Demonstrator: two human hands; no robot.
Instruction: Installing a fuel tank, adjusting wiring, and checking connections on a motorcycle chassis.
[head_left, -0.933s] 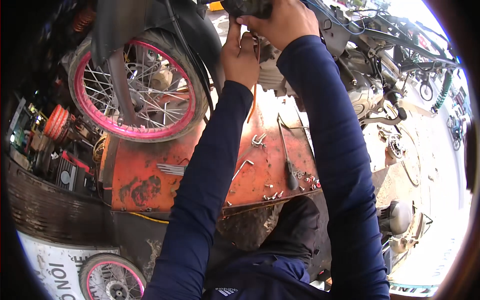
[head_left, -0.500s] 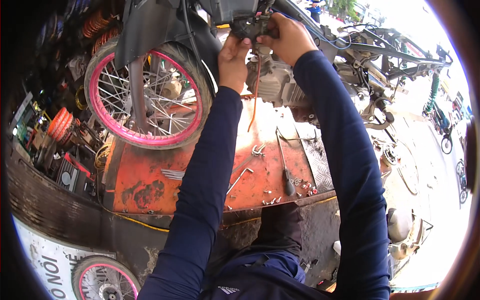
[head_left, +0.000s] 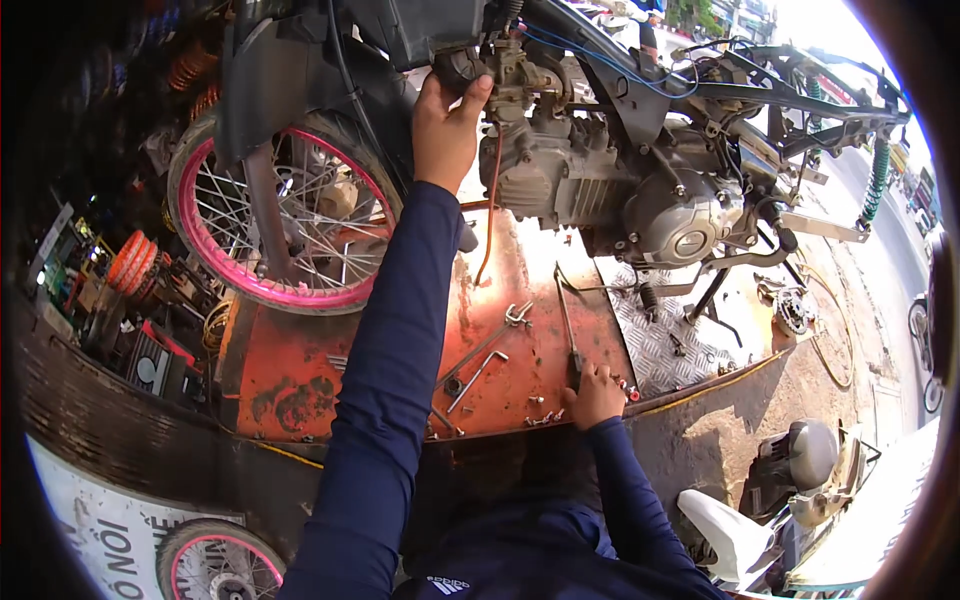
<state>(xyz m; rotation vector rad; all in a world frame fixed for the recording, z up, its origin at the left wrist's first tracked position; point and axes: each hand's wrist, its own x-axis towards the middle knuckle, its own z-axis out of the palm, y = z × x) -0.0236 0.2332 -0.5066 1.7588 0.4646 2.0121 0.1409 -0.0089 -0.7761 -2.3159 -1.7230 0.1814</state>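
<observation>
My left hand [head_left: 445,140] is raised to a motorcycle's carburetor [head_left: 510,80], fingers closed on a black rounded part [head_left: 458,62] at its left side. An orange hose [head_left: 494,205] hangs from there past the engine [head_left: 545,180]. My right hand [head_left: 595,400] is down at the front of the orange platform [head_left: 290,360], fingers curled on the handle of a long screwdriver [head_left: 568,330] lying there. Around it are small bolts [head_left: 545,418], an L-shaped wrench [head_left: 475,380] and other tools.
A pink-rimmed front wheel [head_left: 290,296] is at upper left, near cluttered shelving and orange coils [head_left: 132,260]. A tread plate [head_left: 670,350] borders the platform's right. A loose wheel [head_left: 215,565] sits lower left, loose motorcycle parts [head_left: 810,455] lower right. A person [head_left: 645,25] stands behind the frame.
My right hand has left the carburetor and dropped to the screwdriver on the platform. My left hand stays at the black part, exposing more of the carburetor and engine.
</observation>
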